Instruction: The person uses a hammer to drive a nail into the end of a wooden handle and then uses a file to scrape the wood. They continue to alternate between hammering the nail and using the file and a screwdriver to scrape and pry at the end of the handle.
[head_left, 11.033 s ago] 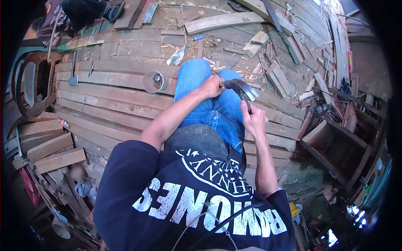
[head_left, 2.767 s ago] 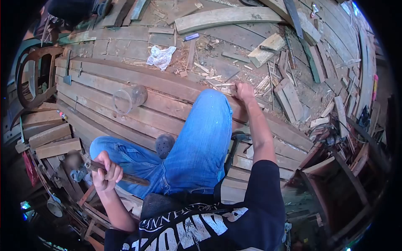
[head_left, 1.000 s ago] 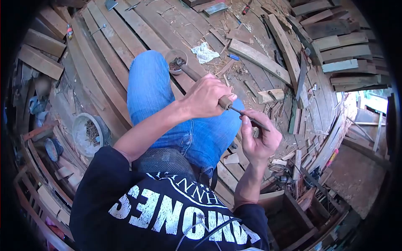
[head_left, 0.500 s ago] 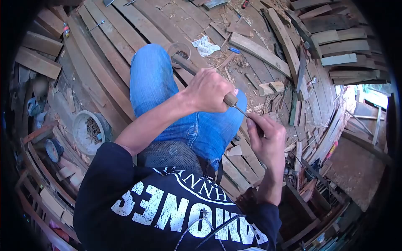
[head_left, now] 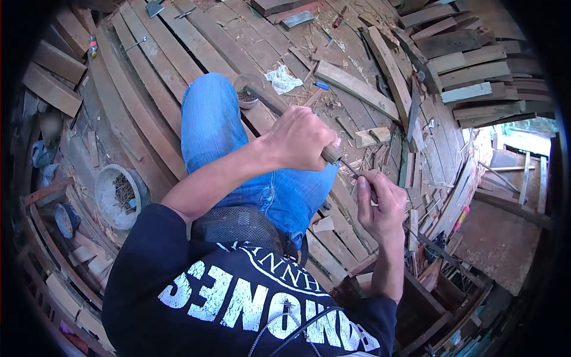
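Observation:
My left hand is closed around a wooden bar, which slants across my lap above my thighs. The bar's cut end faces down to the right, with a dark spot in it. At that end is the tip of a thin metal rod, gripped in the closed fingers of my right hand. My right hand hides the rod's other end. Beneath the hands are my legs in blue jeans. Past the bar's far end stands a clear tub with small dark bits in it.
Planks make up the gapped floor, strewn with wood chips. A bucket of nail-like pieces stands at left. Ahead lie a white rag, a blue object and a long beam. Stacked boards fill the upper right.
The bar's end has tilted so its cut face shows more. My right hand has shifted slightly lower, still holding the rod at the bar's end. The whole view has shifted a little.

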A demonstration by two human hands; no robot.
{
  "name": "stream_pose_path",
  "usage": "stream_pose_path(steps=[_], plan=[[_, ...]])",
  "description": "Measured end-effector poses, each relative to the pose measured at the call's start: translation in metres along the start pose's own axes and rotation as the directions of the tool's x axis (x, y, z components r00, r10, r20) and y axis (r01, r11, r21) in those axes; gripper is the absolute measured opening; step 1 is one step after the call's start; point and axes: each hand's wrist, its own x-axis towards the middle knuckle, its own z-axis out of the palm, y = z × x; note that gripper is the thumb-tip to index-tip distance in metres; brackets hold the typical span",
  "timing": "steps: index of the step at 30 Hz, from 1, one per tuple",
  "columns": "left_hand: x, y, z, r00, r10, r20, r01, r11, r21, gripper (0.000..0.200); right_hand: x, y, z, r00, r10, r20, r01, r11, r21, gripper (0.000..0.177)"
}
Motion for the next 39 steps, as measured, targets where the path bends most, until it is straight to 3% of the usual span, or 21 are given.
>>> stream_pose_path(steps=[5,14,20,22,24,27,29,32,39], plan=[[0.004,0.006,0.0,1.0,0.016,-0.002,-0.016,1.0,-0.017,0.009,-0.004,-0.001,-0.004,0.999,-0.033,-0.017,0.032,0.999,-0.033,0.008],[0.008,0.011,0.003,0.974,0.015,0.227,-0.05,0.988,0.149,0.01,-0.009,-0.005,-0.002,0.998,-0.036,0.059,0.047,0.981,-0.189,0.009],[0.004,0.009,0.008,0.968,-0.014,0.249,-0.031,0.984,0.178,0.013,-0.01,-0.008,0.007,0.999,0.003,0.035,0.002,0.99,-0.143,0.009],[0.001,0.007,0.01,0.971,-0.058,0.232,0.019,0.986,0.167,0.012,-0.011,-0.011,0.014,0.984,0.176,-0.01,-0.175,0.983,0.061,0.009],[-0.001,0.003,0.012,0.975,-0.066,0.214,0.029,0.985,0.173,0.012,-0.008,-0.016,0.016,0.969,0.243,-0.037,-0.237,0.965,0.109,0.009],[-0.003,0.001,0.007,0.982,-0.061,0.177,0.033,0.987,0.155,0.013,-0.003,-0.017,0.015,0.97,0.243,-0.006,-0.242,0.967,0.083,0.01],[-0.003,0.002,0.004,0.985,-0.05,0.162,0.028,0.991,0.133,0.013,0.002,-0.022,0.012,0.99,0.136,0.026,-0.134,0.988,-0.073,0.013],[-0.005,0.004,0.002,0.989,-0.09,0.117,0.078,0.992,0.103,0.013,0.005,-0.025,0.012,0.995,0.1,0.021,-0.096,0.985,-0.144,0.015],[-0.004,0.009,0.007,0.985,-0.098,0.145,0.101,0.995,-0.015,0.022,0.009,-0.027,-0.006,0.985,0.137,0.104,-0.106,0.959,-0.262,0.015]])
